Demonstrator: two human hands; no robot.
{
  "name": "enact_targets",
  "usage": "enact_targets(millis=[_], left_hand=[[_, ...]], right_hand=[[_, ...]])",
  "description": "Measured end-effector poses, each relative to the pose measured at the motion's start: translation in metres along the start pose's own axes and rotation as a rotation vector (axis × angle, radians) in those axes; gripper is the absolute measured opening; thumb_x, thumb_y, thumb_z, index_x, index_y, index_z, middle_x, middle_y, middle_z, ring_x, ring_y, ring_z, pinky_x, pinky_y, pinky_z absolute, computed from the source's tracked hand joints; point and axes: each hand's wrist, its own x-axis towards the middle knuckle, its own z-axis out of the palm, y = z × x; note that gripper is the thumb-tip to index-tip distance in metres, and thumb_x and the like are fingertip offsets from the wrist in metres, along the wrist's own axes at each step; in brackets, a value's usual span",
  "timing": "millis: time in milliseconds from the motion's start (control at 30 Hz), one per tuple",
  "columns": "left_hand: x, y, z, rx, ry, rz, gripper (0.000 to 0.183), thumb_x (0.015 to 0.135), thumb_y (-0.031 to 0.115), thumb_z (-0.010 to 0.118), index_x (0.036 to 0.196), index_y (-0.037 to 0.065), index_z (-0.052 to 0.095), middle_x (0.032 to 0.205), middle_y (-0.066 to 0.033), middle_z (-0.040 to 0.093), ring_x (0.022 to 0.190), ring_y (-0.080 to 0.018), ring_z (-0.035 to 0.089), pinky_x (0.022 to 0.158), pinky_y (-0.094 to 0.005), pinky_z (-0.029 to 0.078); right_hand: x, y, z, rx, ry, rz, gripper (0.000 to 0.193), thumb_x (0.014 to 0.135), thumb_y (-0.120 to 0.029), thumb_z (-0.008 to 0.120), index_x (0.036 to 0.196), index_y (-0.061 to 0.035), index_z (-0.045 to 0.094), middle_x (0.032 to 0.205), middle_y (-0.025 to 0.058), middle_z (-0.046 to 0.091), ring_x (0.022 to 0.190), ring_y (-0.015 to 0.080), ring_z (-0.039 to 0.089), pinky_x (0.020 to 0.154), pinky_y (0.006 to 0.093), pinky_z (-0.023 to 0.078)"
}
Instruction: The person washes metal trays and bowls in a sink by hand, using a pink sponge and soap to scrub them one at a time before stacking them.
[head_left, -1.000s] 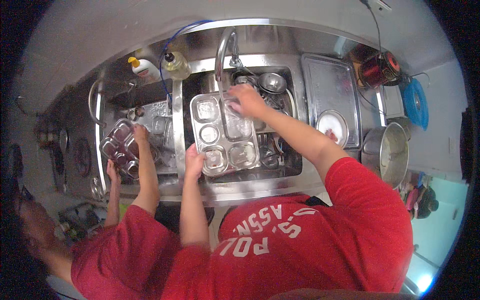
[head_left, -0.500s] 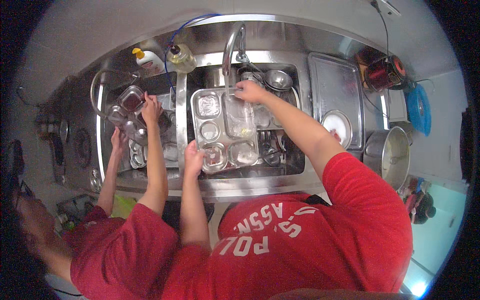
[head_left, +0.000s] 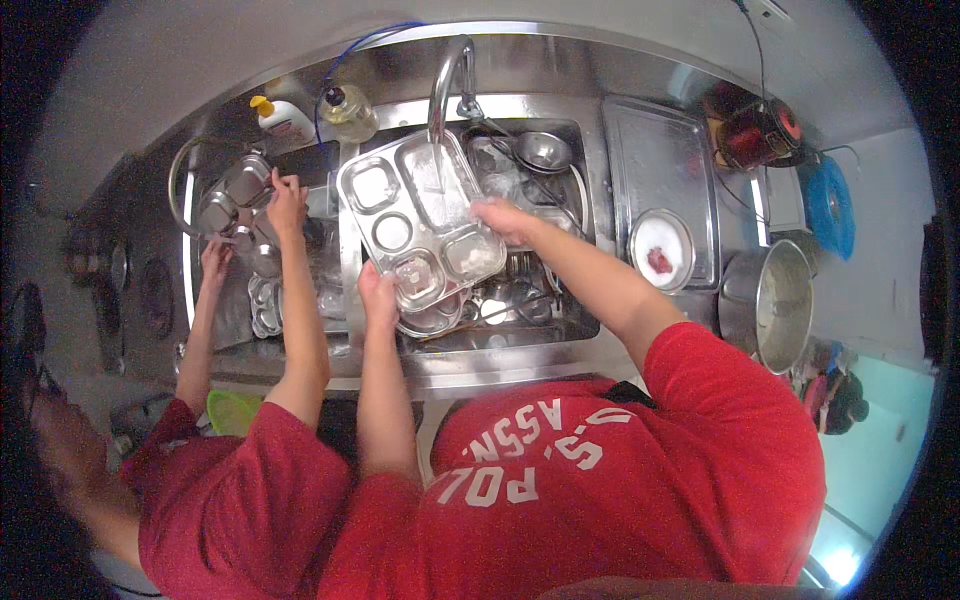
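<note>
My hands hold a steel compartment tray (head_left: 432, 190) tilted over the right sink, beneath the tap (head_left: 438, 105). The fingers of my left hand (head_left: 378, 296) grip its near-left edge, thumb on top. Along its right edge, my right hand (head_left: 503, 219) is closed on the rim. A thin stream seems to fall into the tray's long compartment. Under it lie another steel tray (head_left: 432, 320) and several utensils (head_left: 520, 300). At the left sink, a co-worker's hands (head_left: 287, 205) hold another compartment tray (head_left: 247, 180).
A steel bowl (head_left: 545, 152) sits at the right sink's back. To the right are a large flat tray (head_left: 655, 130), a bowl with white suds and something red (head_left: 660, 225), and a big pot (head_left: 768, 305). Two pump bottles (head_left: 350, 112) stand behind. A blue basket (head_left: 830, 210) is far right.
The tray has moved left and turned, its near end swinging right. My right hand has gone from its far edge to its right side. The co-worker's tray has turned too.
</note>
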Motion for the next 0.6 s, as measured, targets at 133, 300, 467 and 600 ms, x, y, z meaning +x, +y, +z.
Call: enact_targets(millis=[133, 300, 467, 600], left_hand=[[0.013, -0.006, 0.001, 0.042, -0.08, 0.003, 0.044, 0.067, -0.003, 0.051, 0.111, -0.002, 0.058, 0.104, -0.0098, 0.066, 0.095, -0.0201, 0.063, 0.082, -0.0302, 0.051], [0.028, -0.02, 0.006, 0.027, -0.118, -0.088, 0.042, 0.068, -0.008, 0.049, 0.108, -0.002, 0.058, 0.103, -0.0088, 0.066, 0.093, -0.0186, 0.064, 0.083, -0.0303, 0.05], [0.05, -0.013, 0.041, 0.608, -0.004, 0.084, 0.036, 0.079, 0.004, 0.058, 0.115, 0.001, 0.051, 0.108, -0.0151, 0.065, 0.099, -0.0283, 0.063, 0.086, -0.0365, 0.048], [0.051, 0.009, 0.093, 0.906, 0.076, 0.22, 0.068, 0.081, 0.037, 0.071, 0.132, 0.002, 0.044, 0.125, -0.0237, 0.055, 0.116, -0.0377, 0.054, 0.097, -0.0447, 0.042]], right_hand=[[-0.005, -0.052, -0.008, -0.085, 0.128, -0.107, 0.04, 0.087, -0.029, 0.06, 0.113, 0.0017, 0.066, 0.105, 0.0148, 0.069, 0.095, 0.024, 0.065, 0.08, 0.0388, 0.053], [-0.046, -0.099, -0.009, -0.213, 0.169, -0.09, 0.032, 0.092, -0.018, 0.052, 0.116, 0.0028, 0.06, 0.105, 0.0136, 0.067, 0.092, 0.0199, 0.065, 0.078, 0.0345, 0.054], [-0.021, -0.046, -0.051, -0.117, 0.435, -0.409, 0.033, 0.09, -0.013, 0.051, 0.117, 0.004, 0.058, 0.104, 0.0136, 0.066, 0.092, 0.0195, 0.062, 0.08, 0.0342, 0.05], [-0.076, -0.063, -0.027, -0.21, 0.625, -0.486, 0.037, 0.091, -0.014, 0.048, 0.123, 0.0024, 0.055, 0.107, 0.015, 0.067, 0.099, 0.0233, 0.062, 0.089, 0.0349, 0.047]])
